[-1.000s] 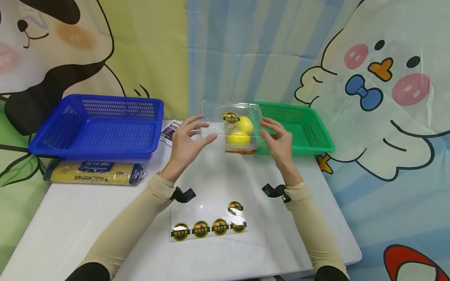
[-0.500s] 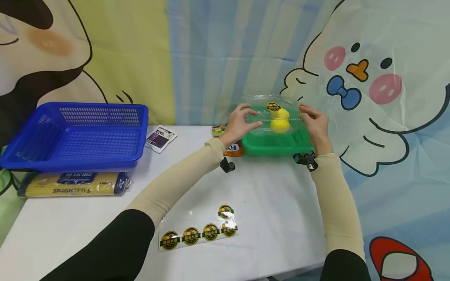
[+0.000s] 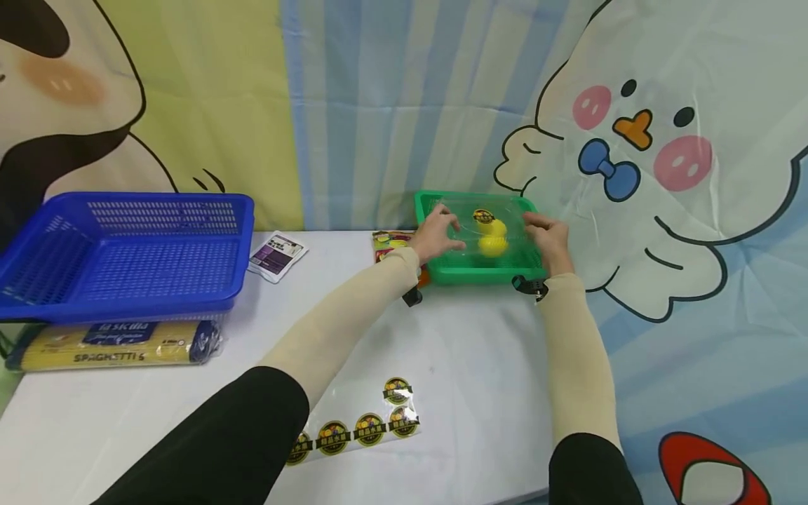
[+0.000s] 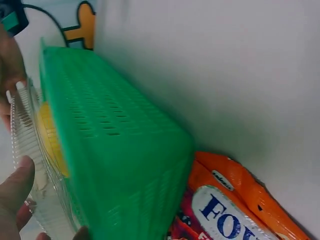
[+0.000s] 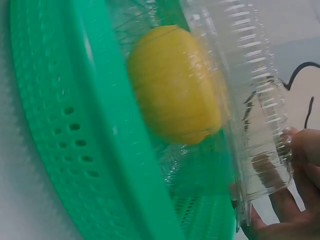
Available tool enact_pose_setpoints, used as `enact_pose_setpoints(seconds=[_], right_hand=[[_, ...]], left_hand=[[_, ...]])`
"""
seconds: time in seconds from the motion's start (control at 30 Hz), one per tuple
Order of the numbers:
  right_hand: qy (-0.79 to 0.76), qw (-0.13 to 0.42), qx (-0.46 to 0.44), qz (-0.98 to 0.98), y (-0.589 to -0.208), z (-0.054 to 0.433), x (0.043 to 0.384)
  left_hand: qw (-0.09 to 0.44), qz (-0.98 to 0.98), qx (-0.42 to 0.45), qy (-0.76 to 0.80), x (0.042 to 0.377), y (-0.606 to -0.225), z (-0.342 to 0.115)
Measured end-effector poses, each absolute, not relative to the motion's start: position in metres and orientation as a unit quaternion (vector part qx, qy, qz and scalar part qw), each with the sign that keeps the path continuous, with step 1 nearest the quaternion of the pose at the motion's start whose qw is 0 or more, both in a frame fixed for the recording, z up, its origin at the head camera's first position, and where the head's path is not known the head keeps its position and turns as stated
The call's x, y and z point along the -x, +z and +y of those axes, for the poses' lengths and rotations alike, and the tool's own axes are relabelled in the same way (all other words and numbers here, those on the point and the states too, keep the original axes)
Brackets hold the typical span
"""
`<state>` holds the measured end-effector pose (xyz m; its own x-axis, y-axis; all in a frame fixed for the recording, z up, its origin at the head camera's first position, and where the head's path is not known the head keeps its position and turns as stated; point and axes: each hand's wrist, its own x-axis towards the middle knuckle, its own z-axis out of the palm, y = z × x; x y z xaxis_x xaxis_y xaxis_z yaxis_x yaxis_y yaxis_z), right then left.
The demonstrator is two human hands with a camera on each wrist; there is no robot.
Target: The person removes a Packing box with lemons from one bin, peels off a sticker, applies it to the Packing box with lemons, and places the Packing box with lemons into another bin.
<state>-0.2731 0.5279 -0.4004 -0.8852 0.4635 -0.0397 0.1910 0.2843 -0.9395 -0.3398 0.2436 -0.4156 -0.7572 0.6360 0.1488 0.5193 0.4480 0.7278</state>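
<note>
A clear plastic clamshell box (image 3: 470,230) with two yellow lemons (image 3: 492,245) inside sits within the rim of the green basket (image 3: 482,276). A round black-and-gold sticker (image 3: 484,216) is on its lid. My left hand (image 3: 434,235) grips the box's left end between thumb and fingers. At the opposite end my right hand (image 3: 549,242) holds it the same way, the fingers (image 5: 285,205) curled at the ridged edge. In the right wrist view one lemon (image 5: 175,85) shows through the plastic, above the basket floor. Whether the box touches that floor cannot be told.
Left of the green basket lie colourful snack packets (image 3: 391,242), one orange (image 4: 227,200). A sheet of round stickers (image 3: 369,429) lies near the front. Farther left are a white-and-purple sachet (image 3: 278,256), a blue basket (image 3: 120,311) and a spaghetti pack (image 3: 120,351).
Both hands have carried the box of lemons rightward from beside the green basket, over it, then down inside its rim. The head view has turned to the right.
</note>
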Motion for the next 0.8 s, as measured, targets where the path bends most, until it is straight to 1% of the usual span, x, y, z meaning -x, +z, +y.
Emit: enact_pose_setpoints(seconds=[0.2, 0.33, 0.67, 0.8], right_hand=[[0.540, 0.104, 0.208, -0.809, -0.412, 0.530, 0.273], [0.526, 0.090, 0.225, -0.815, -0.419, 0.530, 0.273], [0.479, 0.070, 0.242, -0.841, -0.430, 0.533, 0.279], [0.472, 0.064, 0.255, -0.842, -0.433, 0.536, 0.281]], left_hand=[[0.102, 0.859, -0.348, 0.361, 0.338, -0.427, 0.250], [0.117, 0.866, -0.352, 0.337, 0.338, -0.430, 0.255], [0.132, 0.878, -0.335, 0.316, 0.337, -0.432, 0.262], [0.132, 0.876, -0.344, 0.311, 0.340, -0.436, 0.268]])
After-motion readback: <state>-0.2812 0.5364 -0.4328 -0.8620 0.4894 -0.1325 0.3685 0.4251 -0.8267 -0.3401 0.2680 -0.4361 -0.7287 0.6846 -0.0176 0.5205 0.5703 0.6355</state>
